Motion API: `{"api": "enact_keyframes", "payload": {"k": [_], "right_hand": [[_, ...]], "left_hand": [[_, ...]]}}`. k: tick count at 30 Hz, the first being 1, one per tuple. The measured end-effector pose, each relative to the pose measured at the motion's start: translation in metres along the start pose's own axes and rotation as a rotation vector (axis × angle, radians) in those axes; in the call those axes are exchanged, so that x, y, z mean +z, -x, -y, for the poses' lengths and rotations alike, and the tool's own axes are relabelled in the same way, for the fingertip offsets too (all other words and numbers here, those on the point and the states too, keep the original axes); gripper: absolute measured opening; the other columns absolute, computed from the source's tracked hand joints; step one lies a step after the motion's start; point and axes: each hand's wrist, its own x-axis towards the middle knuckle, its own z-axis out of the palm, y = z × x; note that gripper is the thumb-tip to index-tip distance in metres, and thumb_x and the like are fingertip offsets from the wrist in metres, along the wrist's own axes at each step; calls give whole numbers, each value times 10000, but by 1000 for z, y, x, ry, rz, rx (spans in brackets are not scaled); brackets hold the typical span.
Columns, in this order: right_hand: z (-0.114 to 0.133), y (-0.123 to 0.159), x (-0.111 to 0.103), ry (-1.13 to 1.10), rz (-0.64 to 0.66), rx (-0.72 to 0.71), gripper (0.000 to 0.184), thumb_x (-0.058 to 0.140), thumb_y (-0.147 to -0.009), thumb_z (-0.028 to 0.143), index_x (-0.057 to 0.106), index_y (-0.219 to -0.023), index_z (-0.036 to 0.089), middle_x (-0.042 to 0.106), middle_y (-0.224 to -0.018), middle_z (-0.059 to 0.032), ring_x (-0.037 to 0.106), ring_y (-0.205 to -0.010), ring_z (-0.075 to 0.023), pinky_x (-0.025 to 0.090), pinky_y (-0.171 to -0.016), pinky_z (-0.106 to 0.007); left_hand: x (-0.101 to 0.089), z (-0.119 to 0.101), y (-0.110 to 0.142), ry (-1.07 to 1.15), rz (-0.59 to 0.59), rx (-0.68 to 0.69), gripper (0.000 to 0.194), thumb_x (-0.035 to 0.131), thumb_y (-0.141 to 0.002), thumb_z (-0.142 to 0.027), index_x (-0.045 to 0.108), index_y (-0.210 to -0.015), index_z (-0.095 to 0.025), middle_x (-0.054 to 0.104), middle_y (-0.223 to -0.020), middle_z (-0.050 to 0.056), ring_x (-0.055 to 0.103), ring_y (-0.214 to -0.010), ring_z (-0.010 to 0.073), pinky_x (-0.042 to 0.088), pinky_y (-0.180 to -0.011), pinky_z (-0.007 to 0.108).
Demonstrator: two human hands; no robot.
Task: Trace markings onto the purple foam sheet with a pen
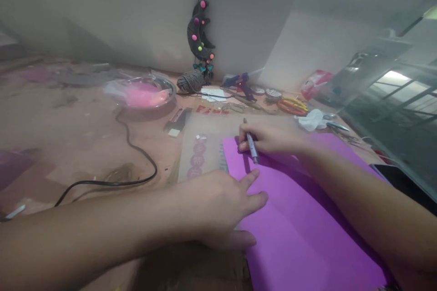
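A large purple sheet of paper (pixel 300 218) lies in front of me, partly over a pale printed board (pixel 191 145). My right hand (pixel 259 138) grips a pen (pixel 252 148) near the sheet's far left corner, its lower end reaching over the purple surface. The pen's shadow falls on the sheet. My left hand (pixel 232 207) rests along the sheet's left edge with fingers spread, holding nothing. Its fingertips are over the paper, just nearer to me than the pen. The right forearm crosses above the sheet and hides part of it.
Behind the board are a bowl (pixel 146 93) with pink stuff, grey yarn (pixel 190 82), a glue gun (pixel 241 84) and orange-handled pliers (pixel 292 106). A moon ornament (pixel 201 32) hangs on the wall. A black cord (pixel 128 183) crosses the left; a dark phone-like slab (pixel 406 186) lies right.
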Motion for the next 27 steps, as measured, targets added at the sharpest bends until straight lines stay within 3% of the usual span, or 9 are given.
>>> {"api": "enact_keyframes", "payload": {"k": [4,7,12,14,17,19,24,25,27], "right_hand": [[3,-20,30,97,-227,-34,71,671,-953,251,605,-949,224,798,-1004,-57,711,-890,-199,442,-759,-287],[1,-27,38,112,-316,-45,59,657,-977,260,612,-975,221,797,-996,-61,710,-898,-202,437,-770,-292],[0,-12,18,67,-128,17,128,708,-937,267,600,-891,218,779,-925,-46,701,-829,-191,440,-725,-278],[1,-11,20,79,-147,25,120,708,-941,265,604,-903,219,783,-939,-50,706,-840,-195,436,-725,-278],[2,-20,34,140,-311,17,94,688,-971,273,614,-952,219,789,-957,-61,706,-868,-204,425,-735,-284],[0,-25,37,150,-346,-6,84,690,-971,253,615,-958,217,791,-965,-59,704,-873,-199,425,-743,-281],[-9,-14,14,44,-91,-40,130,720,-930,266,604,-894,220,770,-875,-23,697,-789,-181,442,-695,-266],[-10,-11,12,24,-68,-39,131,715,-929,273,602,-886,222,763,-857,-18,693,-771,-179,444,-688,-267],[-11,-9,16,36,-139,-33,127,718,-913,268,603,-883,225,756,-852,-20,686,-767,-183,441,-691,-276]], "left_hand": [[0,0,0,-6,24,-5,772,585,-988,-630,473,-1620,-200,372,-1695,291,811,-900,339,579,-697,418],[2,-1,0,-19,0,-6,783,569,-992,-650,459,-1630,-210,400,-1687,280,809,-858,328,572,-677,414],[3,0,0,-16,-13,-8,779,585,-986,-657,486,-1617,-212,410,-1673,296,810,-868,338,574,-666,412],[3,0,-1,-20,-12,4,773,575,-991,-660,494,-1611,-205,407,-1671,300,811,-876,351,582,-672,425],[5,1,-1,-25,-18,7,764,567,-993,-660,504,-1602,-203,419,-1667,291,812,-867,360,587,-660,437],[6,1,-1,-35,-30,10,769,568,-990,-671,509,-1598,-203,429,-1664,288,811,-849,353,587,-658,437],[8,1,1,-61,-52,22,770,551,-1000,-684,513,-1593,-194,440,-1659,291,809,-858,345,596,-702,442],[8,1,1,-62,-51,23,768,553,-1000,-685,516,-1591,-196,443,-1659,288,809,-862,344,599,-707,441],[7,2,1,-67,-57,23,768,565,-994,-683,521,-1588,-197,456,-1654,284,809,-876,347,607,-721,444]]}}
